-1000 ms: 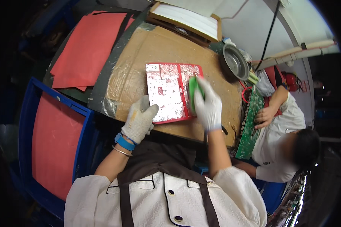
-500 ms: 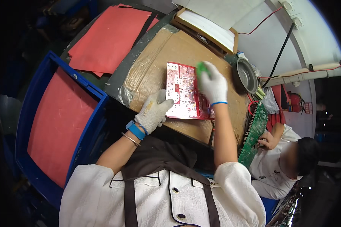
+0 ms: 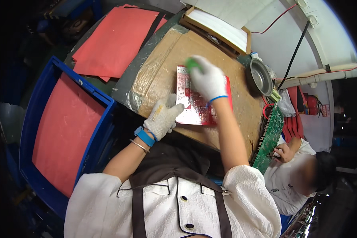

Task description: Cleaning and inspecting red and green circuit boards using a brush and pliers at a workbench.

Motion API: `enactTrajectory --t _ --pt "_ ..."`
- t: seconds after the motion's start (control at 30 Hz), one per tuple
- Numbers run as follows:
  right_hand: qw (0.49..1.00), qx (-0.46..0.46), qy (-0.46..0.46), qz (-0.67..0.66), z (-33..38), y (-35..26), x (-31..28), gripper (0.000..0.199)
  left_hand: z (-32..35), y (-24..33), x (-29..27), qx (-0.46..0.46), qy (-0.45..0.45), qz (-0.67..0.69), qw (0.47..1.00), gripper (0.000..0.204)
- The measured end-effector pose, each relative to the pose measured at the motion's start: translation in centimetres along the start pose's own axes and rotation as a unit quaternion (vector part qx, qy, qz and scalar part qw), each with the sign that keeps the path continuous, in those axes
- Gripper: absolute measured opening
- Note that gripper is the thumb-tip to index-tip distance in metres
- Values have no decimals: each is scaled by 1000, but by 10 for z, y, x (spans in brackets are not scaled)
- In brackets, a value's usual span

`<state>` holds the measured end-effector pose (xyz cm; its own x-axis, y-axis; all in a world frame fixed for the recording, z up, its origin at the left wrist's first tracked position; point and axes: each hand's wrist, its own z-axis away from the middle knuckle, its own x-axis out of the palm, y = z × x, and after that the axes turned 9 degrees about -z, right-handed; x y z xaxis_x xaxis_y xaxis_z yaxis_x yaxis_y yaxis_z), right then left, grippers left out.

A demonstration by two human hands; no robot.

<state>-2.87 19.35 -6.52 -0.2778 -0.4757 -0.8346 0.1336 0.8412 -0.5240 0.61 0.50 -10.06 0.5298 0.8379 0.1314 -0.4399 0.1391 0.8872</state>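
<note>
Head view: over brown cardboard (image 3: 156, 75), a rectangular red-and-silver circuit board (image 3: 183, 92), probably light, stiff, best taken by its edges, is pinched at 8 o'clock by the white-gloved left hand (image 3: 162, 118), the white-gloved right hand (image 3: 211, 82) clutching a green pad (image 3: 192, 63) between 11 and 12 o'clock.

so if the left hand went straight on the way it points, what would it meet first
Most likely the red circuit board, whose left edge the left hand seems to touch, though depth is unclear here.

The right grip (image 3: 210, 81) hides part of the red circuit board (image 3: 195, 108).
</note>
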Motion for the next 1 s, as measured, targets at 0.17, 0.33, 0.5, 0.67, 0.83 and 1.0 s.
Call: enactTrajectory --t 0.17,0.33,0.5,0.67,0.83,1.0 --pt "999 15 7 -51 37 1 4 34 -4 -4 -4 7 -30 -16 999 25" --pt "996 64 34 -54 8 23 -8 34 -2 0 -3 7 -44 -32 998 31" --pt "991 -23 -43 -127 42 -6 12 33 -8 -1 -3 11 -35 -34 999 22" --pt "995 78 58 7 2 35 -16 37 -5 -4 -5 22 -59 2 998 41" --pt "995 80 46 34 32 0 8 31 -6 1 1 35 -30 -35 998 26" --pt "996 74 55 -8 22 -4 4 32 -1 -5 -7 11 -40 -33 999 42"
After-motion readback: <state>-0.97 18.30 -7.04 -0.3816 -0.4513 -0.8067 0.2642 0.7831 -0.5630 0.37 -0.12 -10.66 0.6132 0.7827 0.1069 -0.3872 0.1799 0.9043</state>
